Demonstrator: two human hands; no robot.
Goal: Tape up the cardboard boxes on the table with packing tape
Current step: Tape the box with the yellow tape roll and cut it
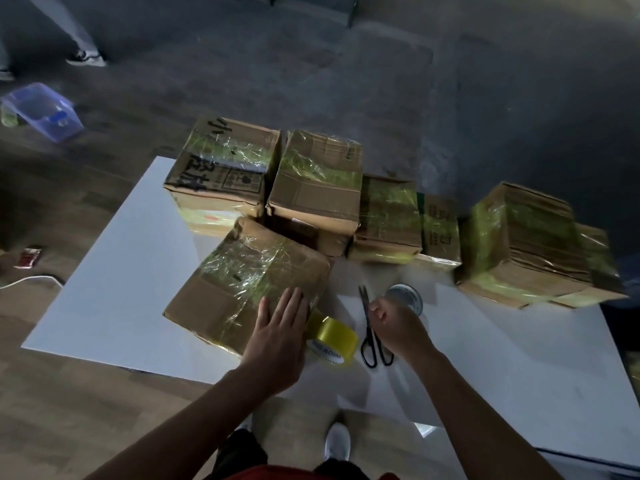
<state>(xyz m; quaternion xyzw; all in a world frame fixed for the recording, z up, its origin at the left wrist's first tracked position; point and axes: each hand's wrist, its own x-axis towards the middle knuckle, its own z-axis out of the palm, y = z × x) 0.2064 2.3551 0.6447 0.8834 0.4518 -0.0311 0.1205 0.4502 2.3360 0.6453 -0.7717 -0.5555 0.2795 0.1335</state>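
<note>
A cardboard box (242, 282), its top already glossy with yellowish packing tape, lies askew towards the near edge of the tabletop (121, 289). The left hand (280, 327) lies flat across its near right corner, fingers straight and together, apparently smoothing the strip down and pinning the box so it cannot slide.

The yellow tape roll (334, 336) stands on edge just beside that corner, touching the box. It looks to be joined to the strip under the palm, which would explain why it sits so close.

The scissors (366, 320) lie closed on the tabletop just right of the roll, handles towards the person. The right hand (394, 323) hovers beside them with fingers curled; whether it holds anything cannot be told. Cutting the strip appears to be the next step.

A second, pale roll (407, 296) sits just beyond that hand. Along the far edge, a row of taped boxes (318, 181) stands pushed together, seemingly finished and set out of the way. A taped bundle of flattened cardboard (526, 244) sits at the far right corner.
</note>
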